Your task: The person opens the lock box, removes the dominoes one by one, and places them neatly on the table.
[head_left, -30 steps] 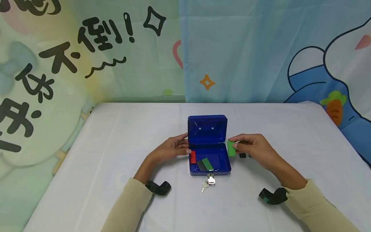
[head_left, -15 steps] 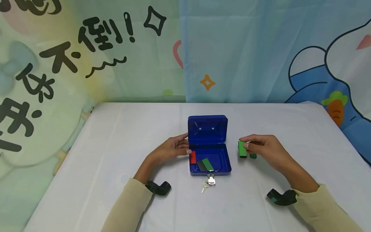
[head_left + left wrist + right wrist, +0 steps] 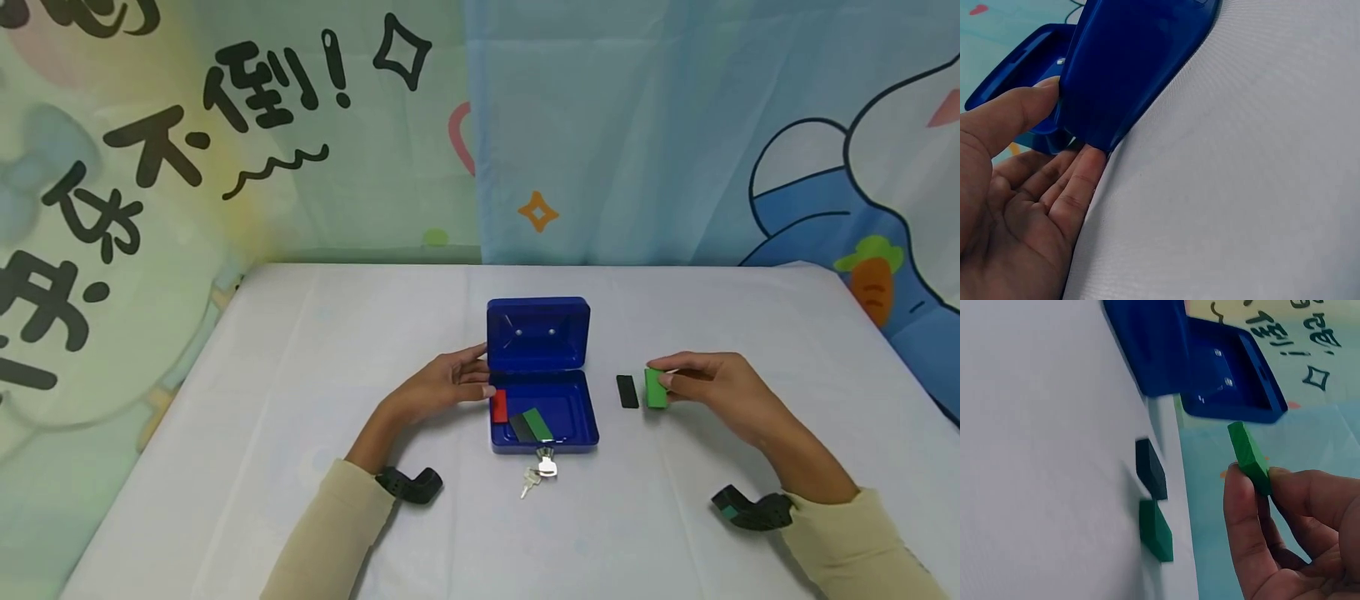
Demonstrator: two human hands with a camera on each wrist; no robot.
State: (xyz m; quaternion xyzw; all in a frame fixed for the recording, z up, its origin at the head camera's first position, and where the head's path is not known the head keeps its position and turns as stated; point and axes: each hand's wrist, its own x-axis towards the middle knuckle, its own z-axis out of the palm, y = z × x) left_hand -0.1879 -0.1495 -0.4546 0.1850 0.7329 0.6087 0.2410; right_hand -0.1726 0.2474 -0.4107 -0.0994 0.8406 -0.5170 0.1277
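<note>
A small blue metal box (image 3: 577, 417) stands open mid-table with its lid (image 3: 537, 333) upright. Inside lie a red block (image 3: 498, 407), a black block (image 3: 520, 429) and a green block (image 3: 538, 423). My left hand (image 3: 480, 382) rests with straight fingers against the box's left wall (image 3: 1129, 62), thumb on the rim. My right hand (image 3: 666, 382) pinches a green block (image 3: 654, 390) right of the box, lifted off the table in the right wrist view (image 3: 1249, 457). Another black block (image 3: 627, 391) and a second green block (image 3: 1156, 530) lie on the table below it.
A key with a ring of spare keys (image 3: 542, 468) hangs from the lock at the box's front. The white tablecloth (image 3: 300, 375) spreads wide on both sides. Printed curtains (image 3: 600, 125) hang behind the table's far edge.
My right hand has moved right, away from the box's right edge, still pinching a green block. The black block now lies uncovered on the table. The left hand has stayed put.
</note>
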